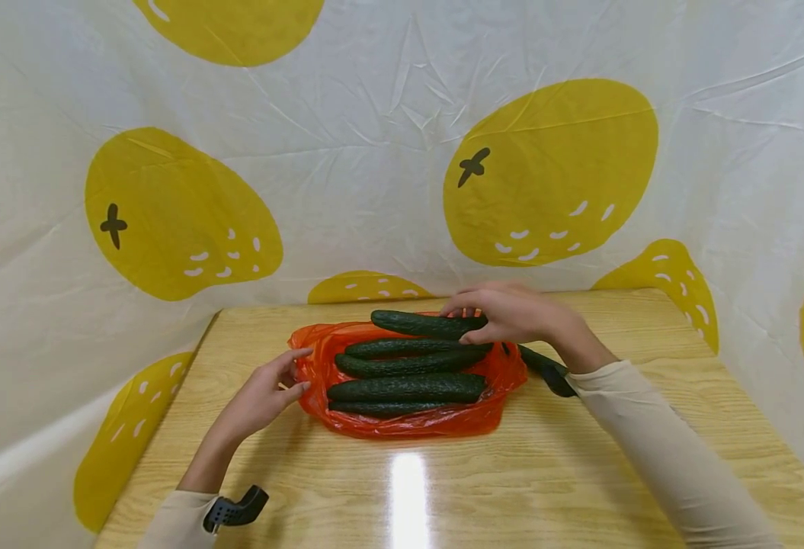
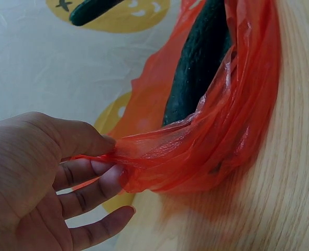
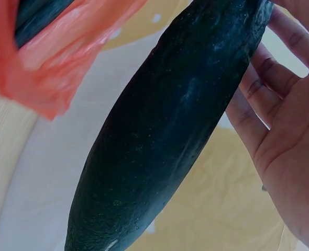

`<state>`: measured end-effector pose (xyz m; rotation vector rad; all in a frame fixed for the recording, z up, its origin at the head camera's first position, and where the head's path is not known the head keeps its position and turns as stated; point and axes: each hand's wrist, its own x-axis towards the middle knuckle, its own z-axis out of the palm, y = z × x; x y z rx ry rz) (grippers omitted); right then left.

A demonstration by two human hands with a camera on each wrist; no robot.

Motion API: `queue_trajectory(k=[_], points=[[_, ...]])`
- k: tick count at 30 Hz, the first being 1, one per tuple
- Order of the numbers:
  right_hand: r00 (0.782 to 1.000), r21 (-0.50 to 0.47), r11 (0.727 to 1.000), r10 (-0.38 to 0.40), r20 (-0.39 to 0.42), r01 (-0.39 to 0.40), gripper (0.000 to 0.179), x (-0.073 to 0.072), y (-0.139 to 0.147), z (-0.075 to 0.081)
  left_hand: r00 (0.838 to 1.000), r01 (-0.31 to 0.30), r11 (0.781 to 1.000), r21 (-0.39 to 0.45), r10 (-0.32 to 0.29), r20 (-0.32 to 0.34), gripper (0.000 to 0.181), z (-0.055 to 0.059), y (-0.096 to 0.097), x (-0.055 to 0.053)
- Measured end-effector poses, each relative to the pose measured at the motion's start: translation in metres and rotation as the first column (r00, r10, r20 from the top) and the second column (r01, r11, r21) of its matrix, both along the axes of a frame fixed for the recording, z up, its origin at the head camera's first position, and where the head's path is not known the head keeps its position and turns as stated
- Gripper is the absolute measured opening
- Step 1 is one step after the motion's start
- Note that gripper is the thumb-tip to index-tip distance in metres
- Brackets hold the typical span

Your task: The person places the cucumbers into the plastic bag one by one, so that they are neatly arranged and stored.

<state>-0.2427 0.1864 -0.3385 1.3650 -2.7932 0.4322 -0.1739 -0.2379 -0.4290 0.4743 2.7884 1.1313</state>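
Note:
A long dark green cucumber (image 1: 415,324) is gripped near its right end by my right hand (image 1: 514,314), over the back of an orange-red plastic bag (image 1: 408,427). The right wrist view shows this cucumber (image 3: 159,136) large, beside the palm and fingers. Inside the open bag several more cucumbers (image 1: 405,387) lie side by side, roughly crosswise. My left hand (image 1: 257,400) is at the bag's left end. Close up, in the left wrist view, its thumb and forefinger pinch the bag's gathered edge (image 2: 120,154), while the other fingers extend.
The bag rests on a light wooden table (image 1: 319,488). A dark green, cucumber-like length (image 1: 540,360) shows right of the bag, partly hidden by a black wrist camera (image 1: 558,379). Behind the table hangs a white sheet (image 1: 360,191) printed with yellow fruit.

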Motion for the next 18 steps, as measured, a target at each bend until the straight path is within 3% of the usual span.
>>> queue_trajectory(k=[10,18], points=[[0.994,-0.035,0.995,0.099,0.035,-0.098,0.047,0.000,-0.026,0.000,1.000,-0.002,1.000,0.004,0.002,-0.002,0.058,-0.001,-0.001,0.000],[0.989,-0.046,0.988,0.146,0.016,-0.145,0.047,-0.001,-0.046,0.000,1.000,0.001,1.000,0.001,-0.001,-0.022,0.058,-0.002,-0.002,0.000]])
